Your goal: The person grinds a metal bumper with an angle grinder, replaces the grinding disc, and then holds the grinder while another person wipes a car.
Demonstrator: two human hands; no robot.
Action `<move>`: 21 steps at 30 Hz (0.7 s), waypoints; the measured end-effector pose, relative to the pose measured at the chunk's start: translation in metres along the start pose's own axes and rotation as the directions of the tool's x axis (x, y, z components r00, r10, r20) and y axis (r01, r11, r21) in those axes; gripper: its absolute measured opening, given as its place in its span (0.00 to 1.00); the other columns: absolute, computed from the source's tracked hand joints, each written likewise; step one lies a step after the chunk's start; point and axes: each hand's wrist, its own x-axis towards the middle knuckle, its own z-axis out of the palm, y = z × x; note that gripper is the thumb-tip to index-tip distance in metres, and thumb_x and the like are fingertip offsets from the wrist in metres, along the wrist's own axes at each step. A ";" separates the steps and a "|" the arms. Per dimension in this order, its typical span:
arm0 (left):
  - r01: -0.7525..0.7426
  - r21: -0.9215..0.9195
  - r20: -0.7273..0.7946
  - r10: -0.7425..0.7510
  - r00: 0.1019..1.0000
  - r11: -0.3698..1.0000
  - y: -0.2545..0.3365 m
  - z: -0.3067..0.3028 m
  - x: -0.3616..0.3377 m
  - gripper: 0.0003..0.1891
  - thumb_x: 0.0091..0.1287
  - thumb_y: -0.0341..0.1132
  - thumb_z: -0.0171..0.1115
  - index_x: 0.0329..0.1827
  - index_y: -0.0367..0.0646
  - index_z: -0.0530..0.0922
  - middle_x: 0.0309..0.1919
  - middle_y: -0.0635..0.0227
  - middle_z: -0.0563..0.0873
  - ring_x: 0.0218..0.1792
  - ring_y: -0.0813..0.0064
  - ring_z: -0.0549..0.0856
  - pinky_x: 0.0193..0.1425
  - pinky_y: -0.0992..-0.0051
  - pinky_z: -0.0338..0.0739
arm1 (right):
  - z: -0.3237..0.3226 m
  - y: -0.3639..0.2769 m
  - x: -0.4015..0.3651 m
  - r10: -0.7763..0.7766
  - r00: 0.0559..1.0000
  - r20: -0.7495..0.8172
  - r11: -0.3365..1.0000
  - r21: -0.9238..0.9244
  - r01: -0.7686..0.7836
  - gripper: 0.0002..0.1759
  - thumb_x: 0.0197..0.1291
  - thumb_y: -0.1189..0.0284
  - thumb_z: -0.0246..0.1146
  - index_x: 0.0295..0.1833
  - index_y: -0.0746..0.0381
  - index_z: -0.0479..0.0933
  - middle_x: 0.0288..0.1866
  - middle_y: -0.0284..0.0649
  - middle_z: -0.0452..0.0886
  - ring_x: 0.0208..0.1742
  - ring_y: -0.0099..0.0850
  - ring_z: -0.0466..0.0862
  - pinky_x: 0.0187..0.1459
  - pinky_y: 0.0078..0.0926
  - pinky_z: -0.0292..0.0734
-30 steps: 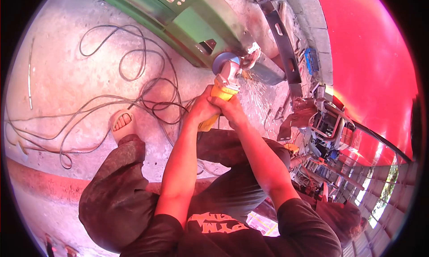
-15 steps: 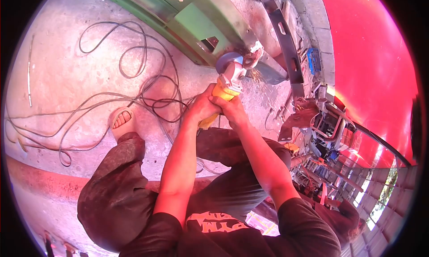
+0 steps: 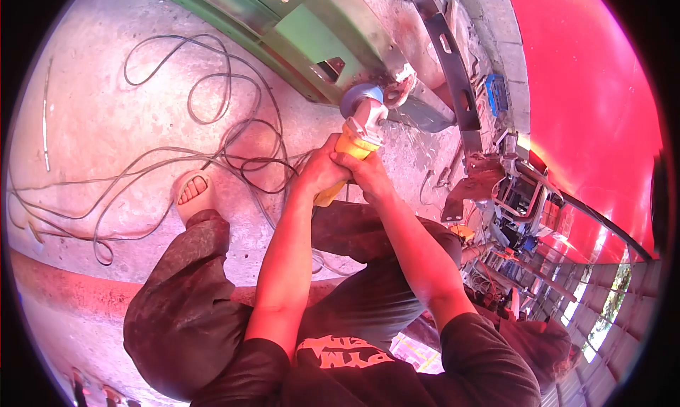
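Note:
Both of my hands are wrapped round a yellow angle grinder [image 3: 355, 145]. My left hand [image 3: 324, 169] grips its body from the left side, and my right hand [image 3: 368, 175] holds it from the right, the two touching. The grinder's disc [image 3: 360, 99] is at the end of a green metal beam [image 3: 312, 39], beside a rounded metal bracket [image 3: 401, 90]. Whether the disc touches the metal I cannot tell. Faint sparks show to the right of the grinder head.
Black cables [image 3: 234, 148] lie looped over the concrete floor at left. A dark slotted metal bar [image 3: 453, 64] and a blue object [image 3: 496, 95] are at upper right, near assorted metal parts [image 3: 520, 202]. Another person [image 3: 542, 347] is at lower right.
The grinder head has shifted very slightly left, and the sparks to its right have thinned. My grip looks the same.

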 end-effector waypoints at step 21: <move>-0.079 -0.026 -0.028 0.079 0.997 0.997 -0.012 0.003 0.006 0.39 0.42 0.39 0.79 0.61 0.47 0.71 0.47 0.54 0.86 0.50 0.57 0.86 0.53 0.61 0.79 | -0.001 0.003 0.002 -0.028 1.000 0.009 1.000 0.007 0.028 0.27 0.57 0.71 0.73 0.60 0.64 0.73 0.50 0.40 0.82 0.47 0.30 0.85 0.47 0.31 0.83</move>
